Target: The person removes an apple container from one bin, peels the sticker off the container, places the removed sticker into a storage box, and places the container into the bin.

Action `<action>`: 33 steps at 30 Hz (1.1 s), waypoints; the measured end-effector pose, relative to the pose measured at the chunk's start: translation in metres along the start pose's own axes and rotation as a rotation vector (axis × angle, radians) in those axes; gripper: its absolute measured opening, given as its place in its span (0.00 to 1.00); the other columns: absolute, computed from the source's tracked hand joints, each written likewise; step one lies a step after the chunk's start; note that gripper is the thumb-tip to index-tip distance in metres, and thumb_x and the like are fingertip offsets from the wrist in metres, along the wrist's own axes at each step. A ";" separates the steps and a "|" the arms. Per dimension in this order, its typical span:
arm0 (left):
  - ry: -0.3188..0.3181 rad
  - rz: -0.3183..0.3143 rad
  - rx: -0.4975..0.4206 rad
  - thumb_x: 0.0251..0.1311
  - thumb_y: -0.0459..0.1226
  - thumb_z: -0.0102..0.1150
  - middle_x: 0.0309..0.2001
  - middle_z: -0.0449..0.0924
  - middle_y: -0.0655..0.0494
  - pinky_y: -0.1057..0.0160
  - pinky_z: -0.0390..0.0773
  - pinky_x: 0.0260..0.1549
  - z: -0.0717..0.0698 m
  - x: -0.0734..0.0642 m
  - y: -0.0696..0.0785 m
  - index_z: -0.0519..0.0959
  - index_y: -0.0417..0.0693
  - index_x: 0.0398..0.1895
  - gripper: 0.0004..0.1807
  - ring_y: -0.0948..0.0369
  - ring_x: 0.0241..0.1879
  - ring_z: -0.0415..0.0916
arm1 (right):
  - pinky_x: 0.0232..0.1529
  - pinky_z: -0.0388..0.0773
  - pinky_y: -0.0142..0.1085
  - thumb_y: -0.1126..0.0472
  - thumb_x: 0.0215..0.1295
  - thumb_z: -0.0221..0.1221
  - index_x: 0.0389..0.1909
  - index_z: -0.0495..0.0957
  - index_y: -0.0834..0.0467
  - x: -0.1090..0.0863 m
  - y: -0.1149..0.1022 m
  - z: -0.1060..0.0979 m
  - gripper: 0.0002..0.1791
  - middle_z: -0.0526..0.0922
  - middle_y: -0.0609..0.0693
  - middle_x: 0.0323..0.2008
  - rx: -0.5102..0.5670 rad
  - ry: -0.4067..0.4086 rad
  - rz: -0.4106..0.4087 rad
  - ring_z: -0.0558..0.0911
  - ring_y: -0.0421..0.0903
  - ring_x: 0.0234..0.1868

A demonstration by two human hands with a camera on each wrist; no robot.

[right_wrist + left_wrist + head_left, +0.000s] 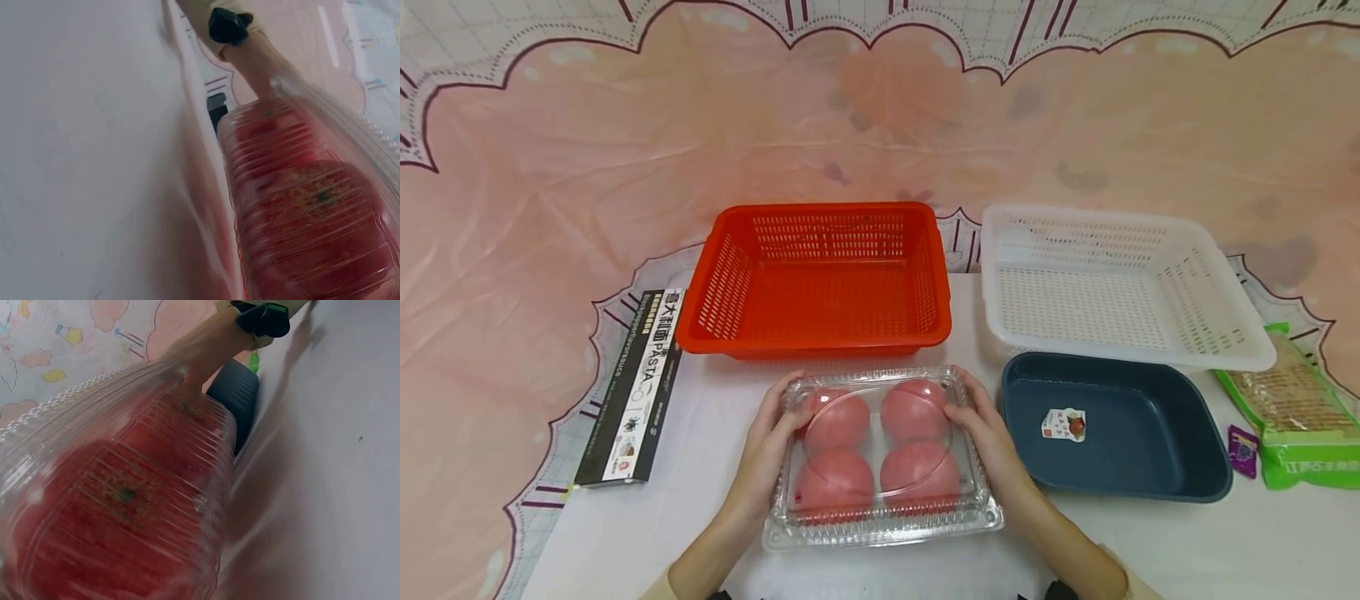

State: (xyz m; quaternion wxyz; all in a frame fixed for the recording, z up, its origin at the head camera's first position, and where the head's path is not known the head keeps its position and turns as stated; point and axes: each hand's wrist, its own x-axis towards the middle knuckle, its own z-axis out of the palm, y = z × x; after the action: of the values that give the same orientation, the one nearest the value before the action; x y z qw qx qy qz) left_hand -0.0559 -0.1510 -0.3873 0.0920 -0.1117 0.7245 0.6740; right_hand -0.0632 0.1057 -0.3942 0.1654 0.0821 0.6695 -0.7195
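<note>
A clear plastic clamshell box [887, 533] with its lid down contains several large red tomatoes [837, 483]. The left hand [773, 427] grips its left side, thumb over the lid edge. On the opposite side the right hand [988, 427] holds it the same way. Both wrist views show the ribbed side of the box and tomatoes [125, 531] with green stem spots inside. A shadow falls on the white table beside the box, which is held close over the surface in front of the person.
Behind the box stands a red basket [812, 346], with a white basket [1120, 354] to its right. A dark blue basin [1112, 492] with a label is at right. Beyond it lie a purple packet [1243, 452] and green-edged package [1300, 408]. A pasta box [632, 387] lies left.
</note>
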 end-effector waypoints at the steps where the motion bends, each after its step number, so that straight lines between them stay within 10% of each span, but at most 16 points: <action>1: -0.002 -0.002 -0.005 0.68 0.41 0.47 0.71 0.59 0.54 0.45 0.57 0.71 0.000 -0.001 0.001 0.61 0.58 0.70 0.27 0.53 0.71 0.56 | 0.76 0.43 0.55 0.54 0.69 0.48 0.75 0.52 0.44 -0.002 -0.001 0.000 0.34 0.49 0.48 0.77 0.004 -0.002 0.000 0.48 0.50 0.77; 12: -0.012 0.044 -0.076 0.69 0.38 0.46 0.71 0.57 0.57 0.49 0.52 0.71 0.000 -0.016 0.017 0.59 0.57 0.71 0.27 0.57 0.71 0.54 | 0.58 0.70 0.36 0.50 0.68 0.50 0.72 0.55 0.34 -0.022 -0.020 0.001 0.32 0.56 0.44 0.73 -0.013 0.027 0.007 0.62 0.48 0.68; 17: -0.030 0.070 -0.081 0.70 0.41 0.47 0.70 0.58 0.60 0.49 0.50 0.72 -0.001 -0.024 0.022 0.61 0.62 0.69 0.26 0.60 0.71 0.53 | 0.59 0.69 0.37 0.51 0.69 0.50 0.71 0.55 0.32 -0.033 -0.026 0.001 0.31 0.53 0.44 0.73 -0.031 0.021 -0.033 0.60 0.48 0.68; 25: -0.025 0.106 -0.019 0.72 0.41 0.46 0.70 0.62 0.59 0.82 0.63 0.58 -0.008 -0.029 0.030 0.62 0.65 0.70 0.25 0.65 0.67 0.60 | 0.66 0.62 0.51 0.53 0.70 0.49 0.71 0.52 0.36 -0.043 -0.028 0.005 0.31 0.49 0.42 0.74 -0.073 0.036 -0.125 0.53 0.48 0.71; 33: 0.012 0.098 -0.041 0.71 0.40 0.47 0.72 0.61 0.60 0.83 0.63 0.58 -0.014 -0.030 0.037 0.63 0.64 0.70 0.25 0.67 0.68 0.61 | 0.56 0.76 0.39 0.56 0.70 0.51 0.70 0.54 0.40 -0.045 -0.033 0.010 0.30 0.60 0.46 0.69 0.000 0.015 -0.150 0.65 0.49 0.64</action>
State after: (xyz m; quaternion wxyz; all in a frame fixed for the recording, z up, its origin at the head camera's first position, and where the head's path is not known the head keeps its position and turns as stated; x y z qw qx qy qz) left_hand -0.0373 -0.1617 -0.3422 0.0522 -0.0820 0.7155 0.6918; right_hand -0.0314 0.1036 -0.3468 0.1059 0.0369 0.6749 -0.7294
